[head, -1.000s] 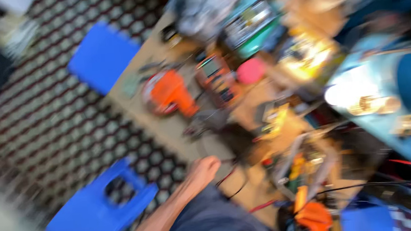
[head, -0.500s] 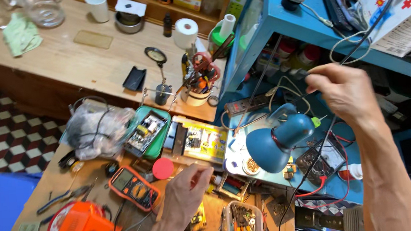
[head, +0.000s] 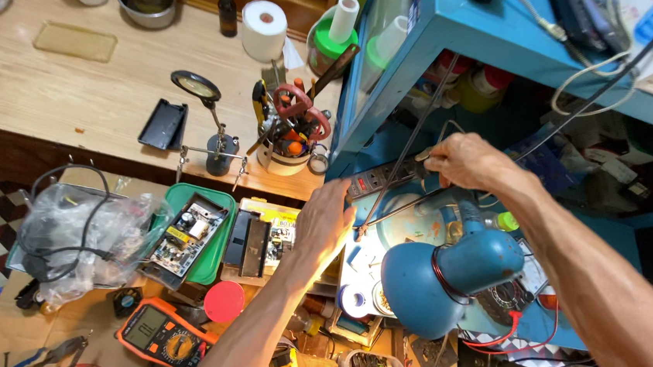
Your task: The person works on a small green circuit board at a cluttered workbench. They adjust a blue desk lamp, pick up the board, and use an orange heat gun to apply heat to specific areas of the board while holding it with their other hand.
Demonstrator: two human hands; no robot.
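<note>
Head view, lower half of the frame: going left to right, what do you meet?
Clear bag of cables → green tray with a circuit board → left hand → blue desk lamp → right forearm.

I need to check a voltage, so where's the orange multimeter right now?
In the head view the orange multimeter lies at lower left on the workbench, just left of the red round lid and below the green tray with the circuit board.
</note>
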